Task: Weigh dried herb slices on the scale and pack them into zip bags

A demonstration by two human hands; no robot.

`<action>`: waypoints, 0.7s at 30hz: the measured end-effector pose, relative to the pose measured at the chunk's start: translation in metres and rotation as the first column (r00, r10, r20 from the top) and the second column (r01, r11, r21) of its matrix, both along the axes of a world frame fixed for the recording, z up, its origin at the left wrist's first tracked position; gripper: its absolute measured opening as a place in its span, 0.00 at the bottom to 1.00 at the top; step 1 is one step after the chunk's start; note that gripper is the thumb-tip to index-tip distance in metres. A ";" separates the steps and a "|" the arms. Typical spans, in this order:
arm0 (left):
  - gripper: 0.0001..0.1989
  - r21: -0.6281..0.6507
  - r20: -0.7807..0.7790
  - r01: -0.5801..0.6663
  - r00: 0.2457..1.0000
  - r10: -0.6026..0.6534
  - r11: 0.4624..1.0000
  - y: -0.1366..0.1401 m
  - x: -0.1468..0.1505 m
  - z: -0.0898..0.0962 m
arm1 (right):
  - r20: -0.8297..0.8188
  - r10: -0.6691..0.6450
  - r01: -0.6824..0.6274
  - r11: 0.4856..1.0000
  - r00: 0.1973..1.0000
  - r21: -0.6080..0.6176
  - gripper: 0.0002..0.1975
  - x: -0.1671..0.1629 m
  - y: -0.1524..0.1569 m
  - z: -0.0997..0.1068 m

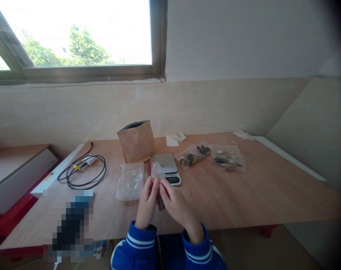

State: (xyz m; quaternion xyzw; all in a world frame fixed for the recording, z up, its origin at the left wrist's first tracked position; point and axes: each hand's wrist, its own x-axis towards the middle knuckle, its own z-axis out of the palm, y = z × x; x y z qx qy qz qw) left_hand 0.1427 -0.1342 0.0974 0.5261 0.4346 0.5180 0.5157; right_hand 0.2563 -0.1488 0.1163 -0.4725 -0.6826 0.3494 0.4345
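Person's at the surface [260, 195], both hands low over its near edge, approx. in front of the scale [164, 163]. L hand [148, 195] and R hand [173, 198] meet at the fingertips; each grip is pinching the red-lined strip of a small clear bag [156, 172], thumbs & forefingers pressed tight on it. That bag is betw. the hands, partly hidden by fingers; its upper part shows against the scale, and something dark/brownish hangs below the knuckles, too covered to ID.

Progress, as a judgement: prob. mid-job. At least two filled bags, the nearer one [191, 157] and the farther-right one [228, 161], lie right of the scale and look done; the one in hand seems at the seal-handling stage, though whether its strip is fully pressed can't be told. A flat clear bag [129, 182] lies left of the scale, apparently w/o contents. Kraft pouch [136, 142] stands upright behind, mouth gaping; what's left inside isn't visible.

Materials: pouch = matte brown paper, dark lining, boxy. Bags = thin, glossy, crinkled plastic; the filled ones hold dark rounded lumps plus tan irregular bits. Scale = white body, smooth rectangular platform, dark display, digits unreadable. Surface = reddish-brown wood grain. Black cable [105, 172] coils loosely at far L.
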 end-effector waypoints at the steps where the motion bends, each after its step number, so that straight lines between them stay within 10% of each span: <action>1: 0.15 0.024 -0.014 -0.005 1.000 0.005 1.000 0.000 0.000 0.001 | 0.004 -0.018 0.018 1.000 1.000 0.021 0.11 -0.001 0.001 0.000; 12: 0.17 0.162 -0.179 -0.208 0.955 0.236 0.965 0.003 -0.016 0.005 | -0.232 -0.440 0.460 0.887 0.867 0.035 0.16 0.029 0.015 -0.026; 21: 0.23 -0.139 0.157 -0.125 0.977 0.146 0.982 0.011 -0.013 -0.006 | -0.560 -0.390 0.380 0.914 0.731 -0.141 0.20 0.015 0.007 -0.015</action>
